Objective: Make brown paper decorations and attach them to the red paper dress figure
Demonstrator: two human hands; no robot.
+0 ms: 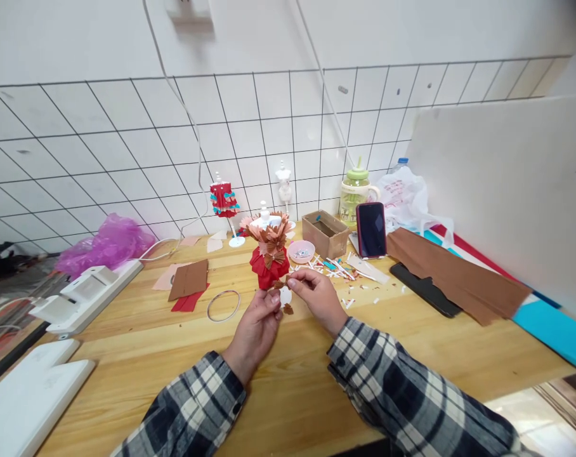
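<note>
In front of me a small dress-form stand (269, 270) wears a red paper skirt and pleated brown and pink paper frills on top. Its white round base (285, 297) shows between my hands. A little brown paper piece (281, 285) is pinched by my right hand (319, 297), thumb against forefinger. My left hand (259, 320) is closed too, its thumb and finger at the other end of that piece, just below the skirt. Another brown scrap (288, 309) lies by the base.
Behind stand a red-dressed form (224, 203) and a white form (283, 184). A pink dish (301, 251), cardboard box (325, 233), phone (370, 230) and paper scraps lie right of centre. Leftward are brown sheets (189, 280), a ring (224, 306) and a power strip (95, 295).
</note>
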